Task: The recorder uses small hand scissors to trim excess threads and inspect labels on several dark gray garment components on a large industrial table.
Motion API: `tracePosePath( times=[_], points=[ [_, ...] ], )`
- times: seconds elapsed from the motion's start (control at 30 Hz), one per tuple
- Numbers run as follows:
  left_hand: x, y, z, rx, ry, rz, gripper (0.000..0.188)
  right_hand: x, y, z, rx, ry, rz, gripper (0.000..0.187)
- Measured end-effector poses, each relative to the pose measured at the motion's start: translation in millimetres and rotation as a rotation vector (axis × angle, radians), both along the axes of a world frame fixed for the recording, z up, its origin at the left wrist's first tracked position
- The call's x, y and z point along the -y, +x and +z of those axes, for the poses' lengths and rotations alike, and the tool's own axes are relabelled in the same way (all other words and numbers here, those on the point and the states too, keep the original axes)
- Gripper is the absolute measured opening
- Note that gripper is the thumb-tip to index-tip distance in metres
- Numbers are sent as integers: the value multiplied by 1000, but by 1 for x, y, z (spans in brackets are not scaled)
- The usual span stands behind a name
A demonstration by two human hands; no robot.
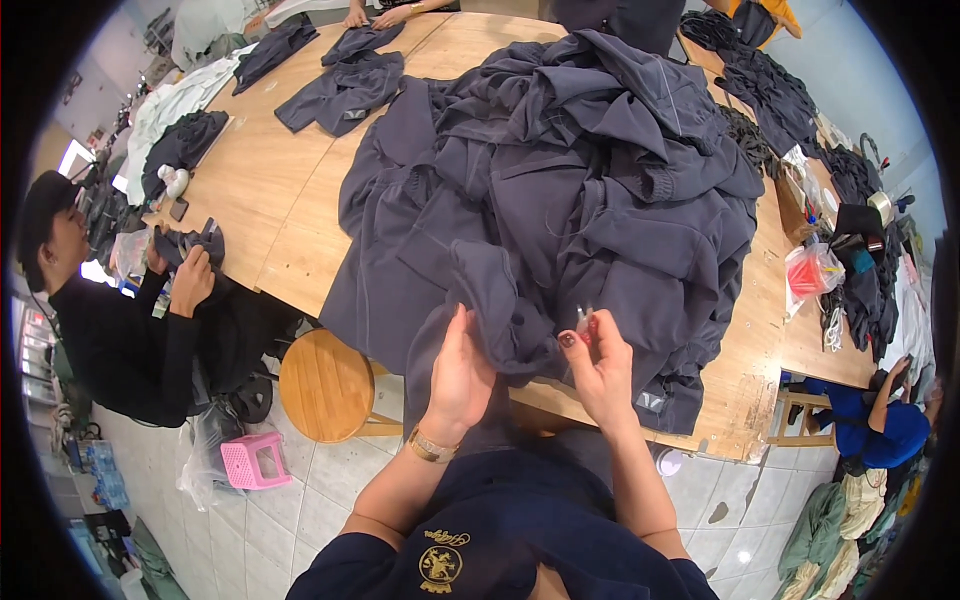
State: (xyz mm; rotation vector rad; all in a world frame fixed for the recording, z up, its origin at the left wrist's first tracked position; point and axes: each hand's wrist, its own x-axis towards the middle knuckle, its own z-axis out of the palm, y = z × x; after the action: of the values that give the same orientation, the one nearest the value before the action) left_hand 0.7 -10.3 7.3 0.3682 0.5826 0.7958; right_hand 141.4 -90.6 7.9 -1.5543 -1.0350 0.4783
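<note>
At the near edge of the table, steady work likely calls for cloth kept taut, with the tool's tip turned off the fabric. On the left, the left hand lies against the dark garment before the heap; its fingers look fairly straight, any pinch hidden. Rightward, the right hand's fingers curl closed around a small metal-tipped tool.

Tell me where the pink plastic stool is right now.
In the head view, the pink plastic stool is on the tiled floor at lower left, right of a clear plastic bag and, in the picture, below the round wooden stool.
</note>
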Motion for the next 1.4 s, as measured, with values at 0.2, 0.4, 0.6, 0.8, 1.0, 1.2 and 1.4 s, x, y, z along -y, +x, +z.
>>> tracePosePath(
  times=[0.2, 0.4, 0.6, 0.8, 1.0, 1.2, 1.4],
  points=[
    [-1, -15, -15, -53, 109, 0, 46, 1, -1, -1, -172, -12, 29, 29],
    [-18, -19, -24, -49, 58, 28, 48, 0, 2, -21, -317, -31, -14, 31],
    [-35, -35, -41, 283, 50, -16, 49, 4, -9, -22, -316, -40, 16, 31],
    [-43, -38, -36, 454, -54, -51, 52, 1, -19, -34, -390, -104, 37, 25],
    [-49, -57, -63, 517, -63, 50, 51, -4, -29, -67, -881, -95, 140, 14],
    [-49, -59, -75, 733, 8, -71, 52, -13, -46, -70, -1153, -80, 102, 15],
    [-44, -64, -80, 678, 55, 21, 58, -12, -43, -86, -1048, -107, 184, 8]
  ],
)
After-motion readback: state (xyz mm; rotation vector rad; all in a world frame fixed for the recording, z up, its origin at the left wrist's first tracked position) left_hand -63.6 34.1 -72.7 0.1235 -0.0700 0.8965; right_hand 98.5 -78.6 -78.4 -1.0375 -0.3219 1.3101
